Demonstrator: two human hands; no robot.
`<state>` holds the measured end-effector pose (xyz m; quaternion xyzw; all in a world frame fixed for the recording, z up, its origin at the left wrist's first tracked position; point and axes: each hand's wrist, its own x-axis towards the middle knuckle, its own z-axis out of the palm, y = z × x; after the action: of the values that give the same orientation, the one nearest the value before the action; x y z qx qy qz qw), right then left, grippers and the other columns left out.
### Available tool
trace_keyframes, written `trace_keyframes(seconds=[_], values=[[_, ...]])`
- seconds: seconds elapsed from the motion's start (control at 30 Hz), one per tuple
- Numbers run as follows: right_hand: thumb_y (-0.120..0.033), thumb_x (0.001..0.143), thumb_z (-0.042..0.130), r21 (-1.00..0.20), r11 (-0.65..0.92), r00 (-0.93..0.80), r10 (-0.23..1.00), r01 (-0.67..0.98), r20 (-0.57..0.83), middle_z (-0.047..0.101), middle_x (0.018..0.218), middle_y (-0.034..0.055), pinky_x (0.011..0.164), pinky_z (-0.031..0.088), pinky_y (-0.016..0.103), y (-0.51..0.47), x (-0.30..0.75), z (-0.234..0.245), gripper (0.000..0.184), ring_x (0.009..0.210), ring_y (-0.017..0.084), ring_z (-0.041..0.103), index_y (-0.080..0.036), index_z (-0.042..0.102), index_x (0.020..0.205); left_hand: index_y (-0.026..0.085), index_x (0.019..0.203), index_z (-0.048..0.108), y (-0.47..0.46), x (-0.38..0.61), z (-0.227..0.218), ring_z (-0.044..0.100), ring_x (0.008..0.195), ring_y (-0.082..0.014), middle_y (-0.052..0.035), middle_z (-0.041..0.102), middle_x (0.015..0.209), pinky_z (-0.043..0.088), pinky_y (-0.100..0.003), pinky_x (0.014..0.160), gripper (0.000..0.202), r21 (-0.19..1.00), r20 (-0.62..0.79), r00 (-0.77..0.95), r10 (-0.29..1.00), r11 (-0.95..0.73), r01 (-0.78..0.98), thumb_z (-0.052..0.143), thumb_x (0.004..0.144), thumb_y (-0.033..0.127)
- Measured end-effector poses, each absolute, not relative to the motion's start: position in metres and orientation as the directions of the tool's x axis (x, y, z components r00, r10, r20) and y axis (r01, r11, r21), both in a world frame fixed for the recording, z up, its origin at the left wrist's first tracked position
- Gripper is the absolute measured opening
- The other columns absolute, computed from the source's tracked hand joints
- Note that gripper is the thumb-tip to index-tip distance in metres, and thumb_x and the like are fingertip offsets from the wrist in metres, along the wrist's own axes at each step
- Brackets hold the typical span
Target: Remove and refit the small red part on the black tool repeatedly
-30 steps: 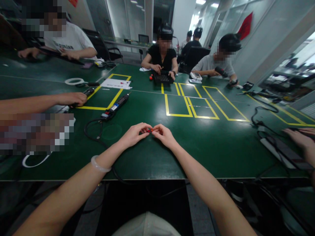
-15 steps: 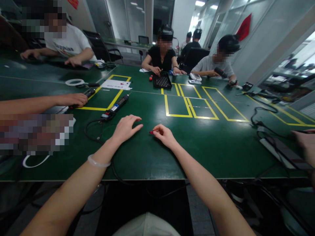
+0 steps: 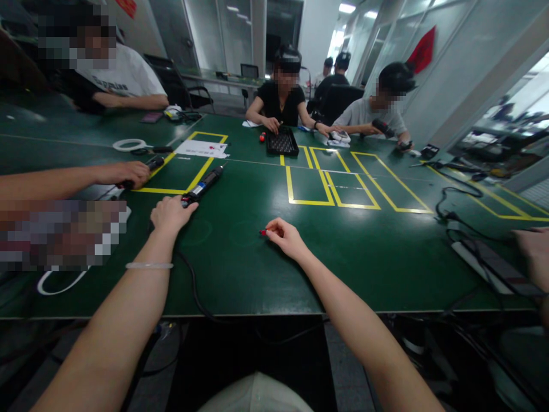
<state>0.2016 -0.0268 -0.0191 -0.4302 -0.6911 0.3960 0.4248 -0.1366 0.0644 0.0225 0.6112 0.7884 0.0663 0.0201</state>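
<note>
My left hand (image 3: 171, 214) is closed over the rear end of a black pen-shaped electric screwdriver (image 3: 206, 182), which lies on the green table with its tip pointing away to the right. The thumb shows along the near side; the other fingers curl down and are partly hidden. Between the thumb and fingertips of my right hand (image 3: 283, 236) is a small red piece with a dark end (image 3: 263, 232), too small to name. That hand rests low over the table. A black cable (image 3: 194, 280) runs from near my left wrist to the table's front edge.
At left, a co-worker's hand (image 3: 134, 173) holds another screwdriver (image 3: 155, 163). Yellow tape frames (image 3: 311, 202) mark the table. A white sheet (image 3: 201, 149), a black tray (image 3: 294, 150) and a white tape ring (image 3: 128, 145) lie farther back. A power strip (image 3: 480, 269) with cables sits at right.
My left hand has moved left, from beside my right hand onto the screwdriver's rear end. My right hand stays in place with the red piece.
</note>
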Motion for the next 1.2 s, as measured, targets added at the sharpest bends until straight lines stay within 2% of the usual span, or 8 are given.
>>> trace_keyframes(seconds=[0.23,0.43,0.53,0.8,1.03,1.2], values=[[-0.035,0.089,0.059,-0.906,0.325,-0.275,0.928,0.270,0.251,0.064,0.083,0.0003,0.066,0.045,0.025,-0.027,0.202,-0.019,0.020,0.069,0.012,0.056,-0.019,0.061,0.101,0.012,0.141,0.055,0.067,-0.139,0.023,0.054,0.105,-0.0345,-0.0212,0.056,0.129,0.045,-0.043,0.082,0.069,0.212,0.013,-0.277,0.961,0.268,0.940,0.052,0.090,0.059],[-0.032,0.089,0.059,-0.905,0.321,-0.273,0.930,0.280,0.246,0.066,0.086,0.0017,0.068,0.046,0.025,-0.026,0.203,-0.020,0.027,0.070,0.012,0.057,-0.017,0.066,0.110,0.013,0.139,0.058,0.065,-0.134,0.017,0.057,0.104,-0.0368,-0.0233,0.059,0.125,0.046,-0.044,0.081,0.070,0.182,0.061,-0.232,0.971,0.218,0.959,0.053,0.088,0.060],[-0.030,0.088,0.059,-0.904,0.320,-0.271,0.931,0.283,0.245,0.067,0.086,0.0022,0.068,0.046,0.025,-0.025,0.203,-0.021,0.026,0.069,0.012,0.057,-0.016,0.067,0.109,0.013,0.137,0.061,0.059,-0.126,0.014,0.059,0.107,-0.0400,-0.0250,0.060,0.124,0.047,-0.045,0.081,0.069,0.156,0.107,-0.187,0.977,0.169,0.973,0.051,0.088,0.061],[-0.029,0.084,0.061,-0.909,0.308,-0.264,0.935,0.280,0.236,0.062,0.076,-0.0012,0.060,0.040,0.023,-0.023,0.203,-0.022,0.024,0.061,0.010,0.050,-0.016,0.067,0.104,0.016,0.140,0.059,0.038,-0.088,0.013,0.061,0.108,-0.0368,-0.0197,0.062,0.124,0.051,-0.042,0.081,0.065,0.115,0.142,-0.023,0.990,0.007,0.993,0.053,0.088,0.055],[-0.028,0.082,0.062,-0.913,0.314,-0.246,0.936,0.259,0.252,0.060,0.074,-0.0027,0.059,0.039,0.023,-0.024,0.205,-0.019,0.022,0.059,0.010,0.048,-0.017,0.065,0.101,0.018,0.132,0.062,0.016,-0.050,0.015,0.061,0.108,-0.0319,-0.0141,0.063,0.125,0.051,-0.038,0.083,0.055,0.136,0.166,0.124,0.978,-0.147,0.980,0.056,0.089,0.050],[-0.028,0.081,0.062,-0.885,0.356,-0.210,0.930,0.300,0.303,0.061,0.077,-0.0013,0.060,0.040,0.024,-0.024,0.207,-0.015,0.020,0.062,0.011,0.049,-0.017,0.066,0.098,0.018,0.131,0.062,0.000,-0.027,0.014,0.061,0.107,-0.0296,-0.0119,0.065,0.122,0.050,-0.036,0.085,0.051,0.161,0.167,0.211,0.963,-0.237,0.958,0.059,0.089,0.046]])
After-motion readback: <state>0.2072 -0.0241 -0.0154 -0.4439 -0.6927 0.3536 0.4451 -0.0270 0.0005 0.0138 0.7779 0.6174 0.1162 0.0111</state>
